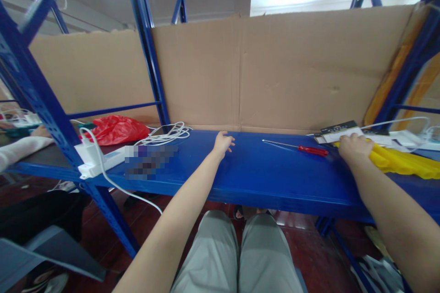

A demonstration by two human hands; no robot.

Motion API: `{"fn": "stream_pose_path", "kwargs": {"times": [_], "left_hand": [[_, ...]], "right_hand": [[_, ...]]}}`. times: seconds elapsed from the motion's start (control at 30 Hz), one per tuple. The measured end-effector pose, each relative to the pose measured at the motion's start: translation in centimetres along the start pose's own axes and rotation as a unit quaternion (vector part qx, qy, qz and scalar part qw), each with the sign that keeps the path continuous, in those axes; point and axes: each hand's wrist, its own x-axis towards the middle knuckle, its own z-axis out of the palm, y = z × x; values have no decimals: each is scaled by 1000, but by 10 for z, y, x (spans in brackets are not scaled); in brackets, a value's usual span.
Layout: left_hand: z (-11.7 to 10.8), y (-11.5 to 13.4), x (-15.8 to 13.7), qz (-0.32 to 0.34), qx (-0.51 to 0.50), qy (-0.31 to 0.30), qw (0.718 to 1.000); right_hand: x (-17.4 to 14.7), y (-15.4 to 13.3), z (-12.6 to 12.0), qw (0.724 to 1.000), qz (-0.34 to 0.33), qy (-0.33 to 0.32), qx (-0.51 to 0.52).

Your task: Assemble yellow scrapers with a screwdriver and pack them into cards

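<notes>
Over the middle of the blue metal shelf [261, 169], my left hand [223, 143] reaches out with its fingers apart and holds nothing. A screwdriver [311, 150] with a red handle and long thin shaft lies between my hands, its tip pointing left. At the right, my right hand [354, 148] is closed on the left end of a yellow plastic bag [402, 160]; its fingertips are partly hidden. Yellow shows on both sides of that hand. Just behind it are black-and-white printed cards or boxes [338, 131].
On the left are a white power strip [113, 159] with a plugged-in adapter, coiled white cable [172, 133] and a red plastic bag [118, 129]. Cardboard [282, 73] walls the back. Blue posts [146, 46] frame the shelf. A co-worker's sleeve [20, 149] shows far left.
</notes>
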Motion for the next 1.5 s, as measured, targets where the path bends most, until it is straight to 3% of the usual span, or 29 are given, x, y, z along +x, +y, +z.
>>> {"fn": "stream_pose_path", "kwargs": {"times": [0.3, 0.5, 0.63, 0.87, 0.93, 1.0, 1.17, 1.33, 1.5], "left_hand": [[0, -13, 9, 66, 100, -10, 993], [-1, -23, 14, 170, 203, -13, 964], [0, -23, 10, 188, 246, -39, 950], [5, -18, -13, 263, 402, -11, 877], [2, -12, -14, 248, 456, 8, 855], [-9, -6, -11, 223, 467, 49, 854], [-59, -5, 7, 128, 567, 138, 802], [-96, -20, 21, 38, 544, 195, 815], [-105, -29, 25, -22, 558, 189, 808]], "right_hand": [[-5, 1, -1, 999, -31, -11, 1], [-9, -2, -2, 999, -37, -16, -16], [-7, -3, -1, 999, -44, -23, -21], [-12, -6, -1, 998, -58, -4, -16], [-13, -7, -2, 998, -59, 2, -10], [-14, -8, -3, 998, -57, 4, -4], [-15, -10, -4, 999, -50, 16, 1], [-17, -11, -6, 998, -55, 8, 10], [-17, -10, -7, 998, -58, 16, 20]]}}
